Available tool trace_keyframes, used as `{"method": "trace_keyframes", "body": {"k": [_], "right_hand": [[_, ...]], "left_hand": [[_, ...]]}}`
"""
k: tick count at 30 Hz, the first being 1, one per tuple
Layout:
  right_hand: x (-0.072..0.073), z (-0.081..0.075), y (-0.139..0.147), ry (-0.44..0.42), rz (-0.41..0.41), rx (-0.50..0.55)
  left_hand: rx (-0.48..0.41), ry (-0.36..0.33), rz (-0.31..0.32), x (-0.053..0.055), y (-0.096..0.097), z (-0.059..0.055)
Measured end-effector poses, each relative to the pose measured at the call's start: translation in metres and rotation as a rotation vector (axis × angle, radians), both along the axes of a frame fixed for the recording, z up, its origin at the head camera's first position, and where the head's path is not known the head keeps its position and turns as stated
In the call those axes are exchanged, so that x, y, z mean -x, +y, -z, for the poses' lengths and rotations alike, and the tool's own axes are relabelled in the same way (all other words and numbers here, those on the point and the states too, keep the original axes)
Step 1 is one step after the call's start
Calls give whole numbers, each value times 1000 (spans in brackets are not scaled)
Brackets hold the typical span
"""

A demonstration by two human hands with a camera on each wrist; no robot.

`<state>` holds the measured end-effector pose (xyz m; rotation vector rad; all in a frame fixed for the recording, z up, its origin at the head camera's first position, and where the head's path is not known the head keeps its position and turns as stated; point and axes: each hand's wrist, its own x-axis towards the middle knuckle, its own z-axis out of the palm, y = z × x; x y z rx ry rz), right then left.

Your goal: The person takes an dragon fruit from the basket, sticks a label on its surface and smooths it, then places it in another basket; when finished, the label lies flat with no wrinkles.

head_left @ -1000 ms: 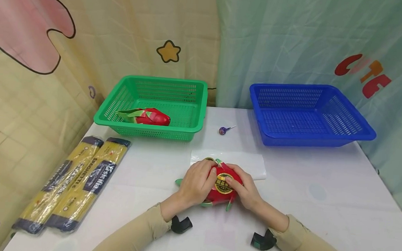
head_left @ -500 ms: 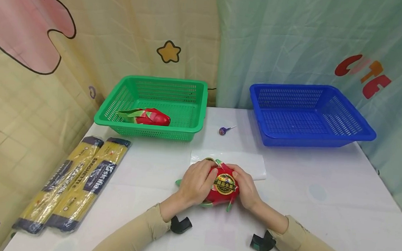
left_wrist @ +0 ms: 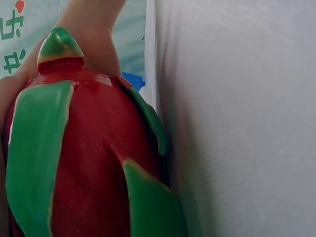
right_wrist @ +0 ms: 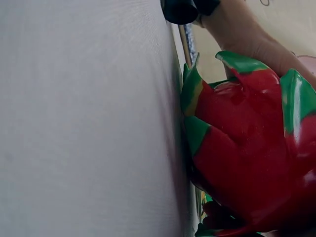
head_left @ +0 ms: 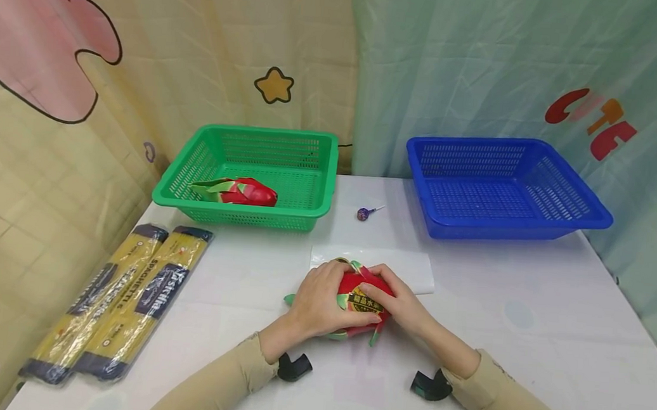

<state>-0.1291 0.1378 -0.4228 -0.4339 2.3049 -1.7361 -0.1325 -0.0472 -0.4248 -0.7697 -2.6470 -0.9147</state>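
Note:
Both hands hold a red dragon fruit with green leaf tips low over the white table, its red skin showing between them. My left hand wraps its left side, the thumb stretched across the front. My right hand grips the right side, with its thumb on the round black-and-gold sticker. In the left wrist view the dragon fruit stands close against the tabletop. The right wrist view shows the dragon fruit's pointed leaves. Most fingertips are hidden behind it.
A green basket at back left holds another dragon fruit. To the back right stands a blue basket. Between them lies a lollipop. Behind the hands is a flat white sheet. Two spaghetti packs lie at left.
My left thumb has swung down and right across the dragon fruit's front. The right thumb lifted off the sticker, then came back onto it; the sticker has shifted slightly.

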Motion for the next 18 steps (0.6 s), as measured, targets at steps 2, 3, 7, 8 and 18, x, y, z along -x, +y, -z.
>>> {"method": "trace_keyframes", "body": {"k": [2,3,7,8,18], "right_hand": [[1,-2,0,-26,-7,4],[2,-3,0,-34,-7,6],[1,-4,-1,-41,12,21],[1,-4,-2,-37,21,22],[2,1,5,48,-73,-5]], "left_hand": [[1,4,4,1,-1,0],[3,7,8,1,-1,1],[2,31,30,1,-3,3],[-3,37,37,1,-4,3],[-35,134,62,1,-3,1]]}}
